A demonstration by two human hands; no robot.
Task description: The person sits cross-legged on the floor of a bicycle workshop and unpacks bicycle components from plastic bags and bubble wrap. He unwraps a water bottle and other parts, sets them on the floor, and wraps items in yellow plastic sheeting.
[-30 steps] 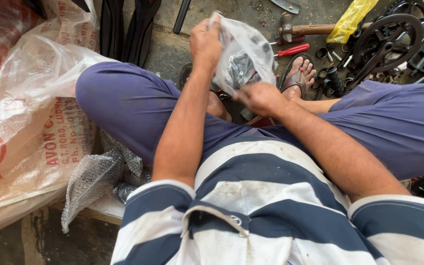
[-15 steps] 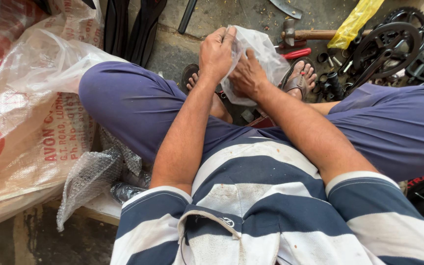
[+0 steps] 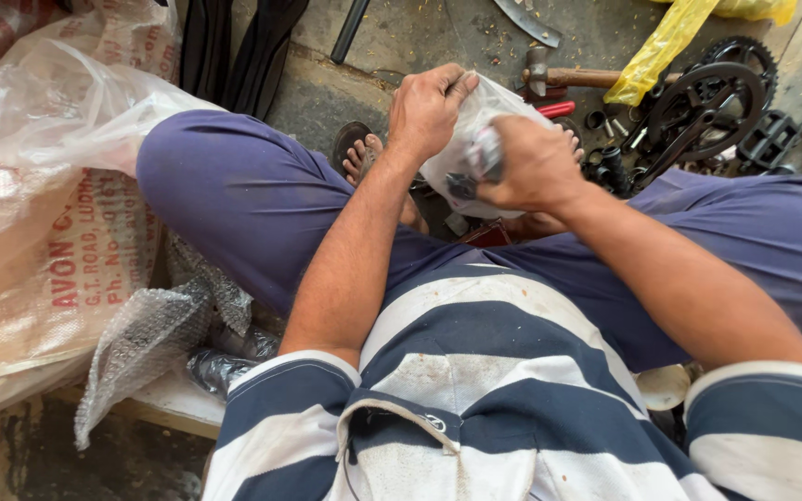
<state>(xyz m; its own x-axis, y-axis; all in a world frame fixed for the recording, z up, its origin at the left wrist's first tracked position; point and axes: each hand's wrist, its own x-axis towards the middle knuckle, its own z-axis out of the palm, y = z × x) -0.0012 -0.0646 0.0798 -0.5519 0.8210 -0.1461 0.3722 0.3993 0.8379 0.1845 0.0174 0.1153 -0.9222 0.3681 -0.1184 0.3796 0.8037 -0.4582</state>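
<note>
Here the left hand [image 3: 429,109] pinches the clear plastic bag [image 3: 475,121] taut at its top. That steadies it while the right hand [image 3: 536,167] closes around a small dark metal part [image 3: 475,167] at its mouth.

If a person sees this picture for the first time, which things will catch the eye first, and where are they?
At the top centre, the left hand and right hand grip a clear plastic bag with dark metal parts inside, held above the sandalled feet. To the upper right, a black bicycle crank with chainring lies on the floor beside a yellow plastic wrapper. On the left, a large sack under clear plastic fills the edge.
</note>
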